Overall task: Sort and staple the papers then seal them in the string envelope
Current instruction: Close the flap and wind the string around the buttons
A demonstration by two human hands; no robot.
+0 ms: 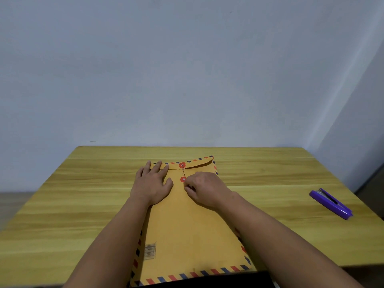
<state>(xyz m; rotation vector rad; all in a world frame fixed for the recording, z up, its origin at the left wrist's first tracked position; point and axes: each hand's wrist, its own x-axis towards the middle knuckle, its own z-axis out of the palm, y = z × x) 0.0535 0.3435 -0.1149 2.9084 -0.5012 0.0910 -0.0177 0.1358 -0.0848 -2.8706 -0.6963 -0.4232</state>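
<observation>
A brown string envelope point(187, 225) with a red and blue striped border lies lengthwise on the wooden table point(83, 194), its flap folded down at the far end. Two red discs sit on it, one on the flap point(182, 165) and one below point(183, 179), with a dark string point(183, 172) running between them. My left hand point(152, 181) presses flat on the envelope's upper left, fingers straight over the flap. My right hand point(204, 189) has its fingers curled beside the lower disc, pinching the string. No papers are visible.
A purple stapler point(330, 203) lies on the table at the right, well apart from the envelope. The envelope's near end overhangs the table's front edge. A plain wall stands behind the table, and another wall closes in at the right.
</observation>
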